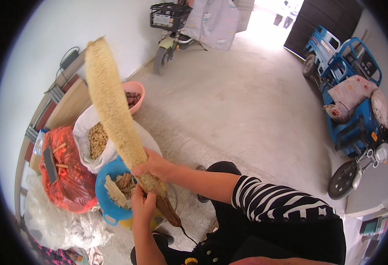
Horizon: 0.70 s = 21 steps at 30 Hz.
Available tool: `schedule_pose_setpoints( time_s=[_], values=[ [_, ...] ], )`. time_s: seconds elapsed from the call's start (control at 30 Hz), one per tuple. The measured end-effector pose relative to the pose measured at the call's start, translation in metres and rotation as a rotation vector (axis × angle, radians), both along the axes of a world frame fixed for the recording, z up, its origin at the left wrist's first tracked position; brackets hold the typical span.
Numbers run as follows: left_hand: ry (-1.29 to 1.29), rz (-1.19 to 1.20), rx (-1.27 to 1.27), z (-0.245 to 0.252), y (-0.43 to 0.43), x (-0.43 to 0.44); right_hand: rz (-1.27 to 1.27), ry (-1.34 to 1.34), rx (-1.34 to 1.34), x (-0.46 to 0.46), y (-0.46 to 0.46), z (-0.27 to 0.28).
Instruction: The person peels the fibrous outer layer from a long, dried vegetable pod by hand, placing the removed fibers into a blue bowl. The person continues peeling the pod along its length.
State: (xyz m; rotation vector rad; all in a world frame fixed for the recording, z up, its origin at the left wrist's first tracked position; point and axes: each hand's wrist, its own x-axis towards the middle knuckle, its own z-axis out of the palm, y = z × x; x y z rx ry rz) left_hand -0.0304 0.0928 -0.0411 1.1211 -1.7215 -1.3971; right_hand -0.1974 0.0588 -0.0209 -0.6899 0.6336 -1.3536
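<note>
A long dried loofah gourd (112,99) slants across the view, its pale fibrous sponge bare along most of its length. Brown dry skin (169,210) still covers its lower end, which tapers to a thin curled stem. Around the sponge's lower part closes my right hand (154,165). Just below it, my left hand (143,202) pinches at the edge of the skin with thumb and fingers. Under the loofah is a blue plastic basin (104,195) holding peeled pieces of dry skin (117,192).
To the left stand a white sack (84,129) of peanuts in shells, a tied red plastic bag (71,185) and clear plastic bags (44,218). A pink basin (139,89) lies beyond. An electric scooter (162,54) and a blue cargo tricycle (353,122) flank the concrete floor (240,99).
</note>
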Motion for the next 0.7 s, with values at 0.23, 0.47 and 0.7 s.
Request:
schedule_pose_setpoints(
  time_s=[0.23, 0.47, 0.7],
  values=[
    [-0.164, -0.054, -0.068, 0.012, 0.0, -0.001, -0.027, 0.128, 0.024, 0.008, 0.0, -0.003],
    [-0.177, 0.076, -0.409, 0.002, -0.001, -0.011, -0.154, 0.578, -0.004, 0.014, -0.009, -0.006],
    [-0.236, 0.122, -0.294, -0.009, -0.005, -0.008, -0.007, 0.155, 0.001, 0.007, -0.009, -0.01]
  ],
)
